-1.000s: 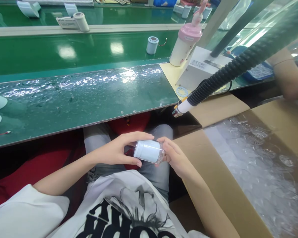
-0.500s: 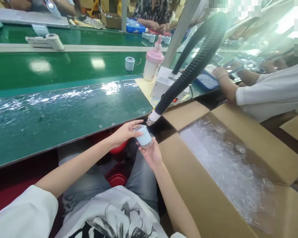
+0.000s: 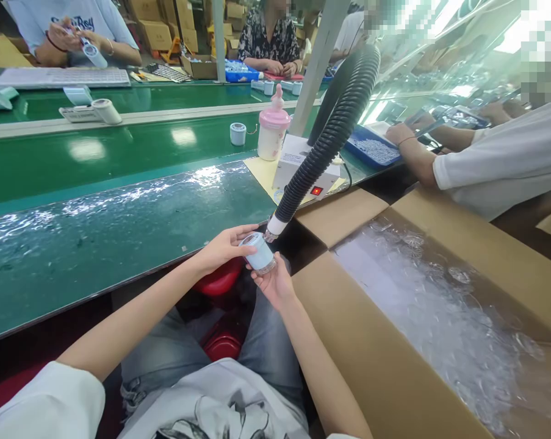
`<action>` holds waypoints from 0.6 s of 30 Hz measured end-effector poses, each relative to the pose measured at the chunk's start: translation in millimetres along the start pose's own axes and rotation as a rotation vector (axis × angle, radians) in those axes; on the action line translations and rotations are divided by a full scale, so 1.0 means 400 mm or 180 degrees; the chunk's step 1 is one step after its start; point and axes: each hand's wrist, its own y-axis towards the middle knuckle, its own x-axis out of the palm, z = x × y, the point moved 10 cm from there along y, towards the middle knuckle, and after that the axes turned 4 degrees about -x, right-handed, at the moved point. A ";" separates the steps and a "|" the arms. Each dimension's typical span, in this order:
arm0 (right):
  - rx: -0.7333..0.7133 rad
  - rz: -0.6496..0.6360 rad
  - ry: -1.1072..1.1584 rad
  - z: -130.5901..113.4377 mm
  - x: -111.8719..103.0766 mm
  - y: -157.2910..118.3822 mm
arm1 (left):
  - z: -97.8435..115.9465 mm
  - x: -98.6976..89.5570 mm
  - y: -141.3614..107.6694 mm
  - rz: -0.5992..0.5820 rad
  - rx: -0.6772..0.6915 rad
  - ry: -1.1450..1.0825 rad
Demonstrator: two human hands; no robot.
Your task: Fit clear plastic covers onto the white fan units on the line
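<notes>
- Just beyond the green surface's [image 3: 133, 225] near edge, at twelve o'clock from the lap [image 3: 273, 341], both hands hold a pale-blue cylinder [image 3: 259, 255].
- Left hand's [image 3: 224, 249] fingers partly curl round its upper end; right hand's [image 3: 277, 283] cup its clear lower end.
- Hose nozzle [image 3: 276, 225] crowds its one o'clock.
- Carton [image 3: 376, 366] edges bound four o'clock; six o'clock has more room.

Factory production area: at least 3 workers [image 3: 268, 46] along a long green belt [image 3: 142, 146], a blue parts tray [image 3: 365, 158], stacked cardboard boxes [image 3: 158, 35] in the background.
</notes>
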 end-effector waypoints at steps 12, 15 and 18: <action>-0.0666 -0.0172 -0.0688 -0.050 0.016 -0.047 | 0.007 0.010 -0.061 -0.0252 0.0160 0.0095; -0.0996 -0.0231 -0.0940 -0.086 0.028 -0.098 | 0.002 0.027 -0.100 -0.0481 0.0204 0.0004; -0.1418 -0.0489 -0.1594 -0.132 0.059 -0.168 | 0.007 0.054 -0.155 -0.0755 0.0245 0.0067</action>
